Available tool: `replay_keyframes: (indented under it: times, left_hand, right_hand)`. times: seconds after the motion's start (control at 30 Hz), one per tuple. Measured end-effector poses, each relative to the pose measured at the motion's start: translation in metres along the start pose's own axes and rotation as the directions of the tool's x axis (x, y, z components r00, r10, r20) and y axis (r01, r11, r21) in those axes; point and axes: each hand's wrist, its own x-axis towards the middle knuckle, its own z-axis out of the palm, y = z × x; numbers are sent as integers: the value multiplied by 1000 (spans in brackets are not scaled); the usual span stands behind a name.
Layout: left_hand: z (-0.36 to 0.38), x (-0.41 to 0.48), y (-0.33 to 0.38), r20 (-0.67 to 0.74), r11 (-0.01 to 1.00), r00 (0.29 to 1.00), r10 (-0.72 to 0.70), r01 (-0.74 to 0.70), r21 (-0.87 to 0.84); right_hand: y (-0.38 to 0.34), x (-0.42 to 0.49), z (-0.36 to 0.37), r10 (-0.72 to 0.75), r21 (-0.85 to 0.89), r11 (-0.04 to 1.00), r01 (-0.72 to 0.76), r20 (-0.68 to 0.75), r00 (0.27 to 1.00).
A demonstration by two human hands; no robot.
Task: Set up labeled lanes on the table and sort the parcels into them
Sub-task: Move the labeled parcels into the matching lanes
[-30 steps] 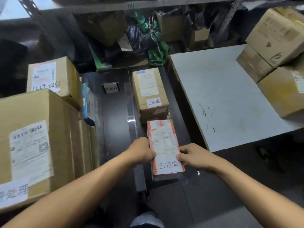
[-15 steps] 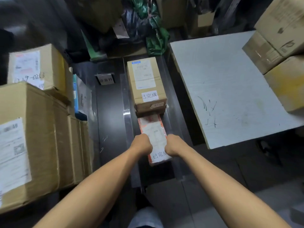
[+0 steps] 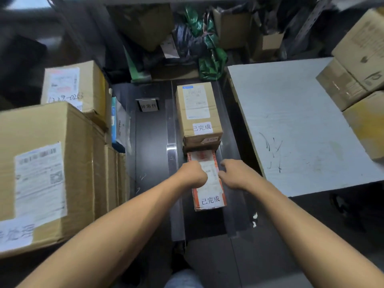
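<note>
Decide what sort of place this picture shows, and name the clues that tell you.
Likely a parcel sorting room: stacked cardboard boxes with shipping labels, a small lane sign, and an orange-edged parcel in line with a brown parcel.

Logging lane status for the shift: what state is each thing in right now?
orange-edged parcel: flat in the lane, label up, held at both sides.
brown box: closed, label up, at the parcel's far end.
left hand: grips the parcel's left edge.
right hand: grips the parcel's right edge.
</note>
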Motion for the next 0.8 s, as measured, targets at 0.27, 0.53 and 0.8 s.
replay_keyframes:
  times: [0.27, 0.53, 0.8]
  left_hand:
    - [-176, -135, 62, -329, 846, 872, 363, -456, -277]
    - [-344, -298, -62, -703, 764, 625, 340, -619, -181]
    - [-424, -308, -255, -816, 733, 575, 58, -579, -356]
  right_hand:
    - [-138, -75, -147, -403, 295, 711, 639, -574, 713]
    - [-346, -151, -173, -651, 343, 326, 881, -595, 472]
    - [-542, -125, -87, -808, 263, 421, 868, -325, 491]
